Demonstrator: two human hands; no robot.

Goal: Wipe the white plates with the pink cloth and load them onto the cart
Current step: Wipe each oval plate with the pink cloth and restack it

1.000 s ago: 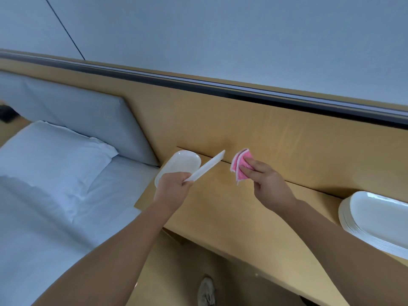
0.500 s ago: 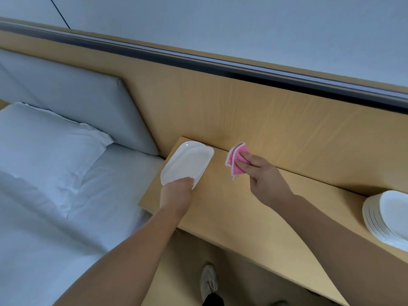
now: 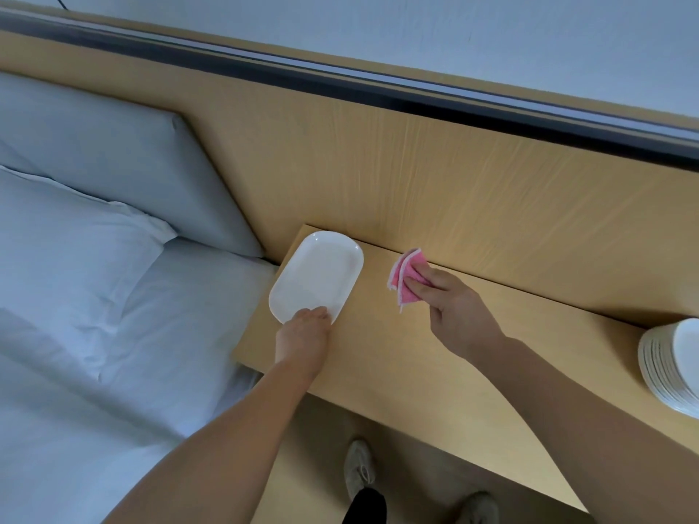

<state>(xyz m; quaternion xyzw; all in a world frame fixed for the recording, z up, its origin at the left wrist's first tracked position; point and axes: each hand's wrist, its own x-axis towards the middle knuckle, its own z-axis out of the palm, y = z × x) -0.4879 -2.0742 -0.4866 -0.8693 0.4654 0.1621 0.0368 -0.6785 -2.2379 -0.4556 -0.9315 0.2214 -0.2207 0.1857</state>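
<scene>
a long wooden shelf (image 3: 397, 364) runs across the middle of the view. at the shelf's left end lies 1 white plate (image 3: 317, 274) — oblong, rounded at the corners, flat on the wood with its hollow side up, its left side reaching the shelf's left edge. the left hand (image 3: 302, 338) comes in over the shelf's front edge and its fingertips lie on the near rim of the plate. the thumb is hidden, so i cannot tell whether the hand grips the rim or only rests on it.

toward the middle of the shelf, close to its back edge, the right hand (image 3: 454, 312) holds the pink cloth (image 3: 406, 281). the cloth is folded into a small pad with pale stitched edges, pinched between the thumb and the curled fingers, and most of it sticks out to the left of the hand. whether it touches the shelf top or hangs just above is not clear. cloth and plate are near each other but apart, with bare wood between them.

at the shelf's right end stands a stack of white plates (image 3: 669, 368), cut off by the frame. behind the shelf rises a wooden wall panel (image 3: 416, 164). left of the shelf is a bed (image 3: 113, 372) with a white pillow (image 3: 68, 236) and a grey padded headboard (image 3: 94, 153). below the shelf's front edge, 2 light shoes (image 3: 359, 467) show on the floor.
</scene>
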